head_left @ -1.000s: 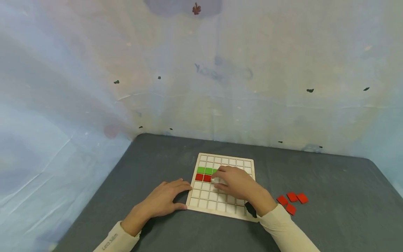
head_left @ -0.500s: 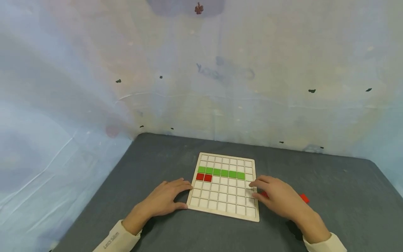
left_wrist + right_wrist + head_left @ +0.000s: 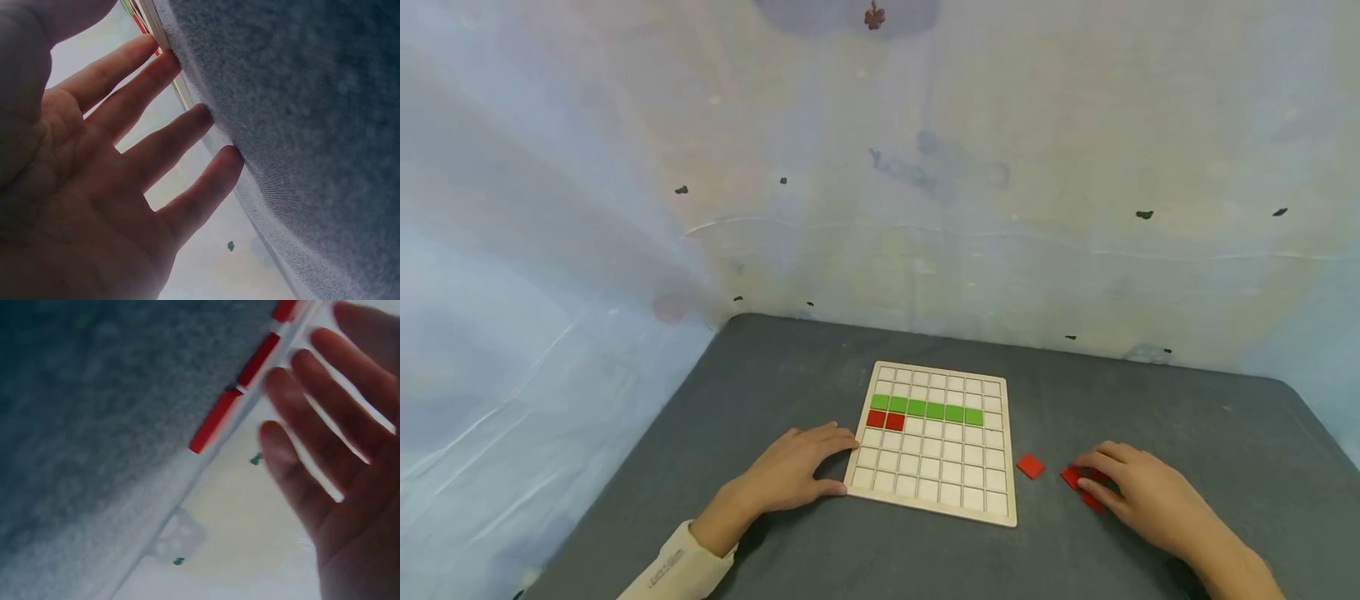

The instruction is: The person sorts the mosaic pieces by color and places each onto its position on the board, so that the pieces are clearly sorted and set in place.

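A square wooden grid board (image 3: 940, 515) lies on the dark table. One row holds several green tiles (image 3: 917, 408), and the row below has two red tiles (image 3: 885, 420) at its left end. My left hand (image 3: 790, 468) rests at the board's left edge, fingers and thumb spread and touching its rim. To the right of the board, my right hand (image 3: 1150, 493) hovers over loose red tiles (image 3: 1092, 502), partly hiding them. In the right wrist view its fingers (image 3: 284, 440) are extended and apart from the red tiles (image 3: 215, 422). Nothing shows in its grasp.
A single red tile (image 3: 1031, 466) lies between the board and my right hand. The dark table (image 3: 790, 358) ends at a pale patterned curtain (image 3: 925, 183) behind it and at the left.
My right hand has moved from above the board rightward to the loose red tiles, uncovering the rest of the green row. My left hand has stayed at the board's edge.
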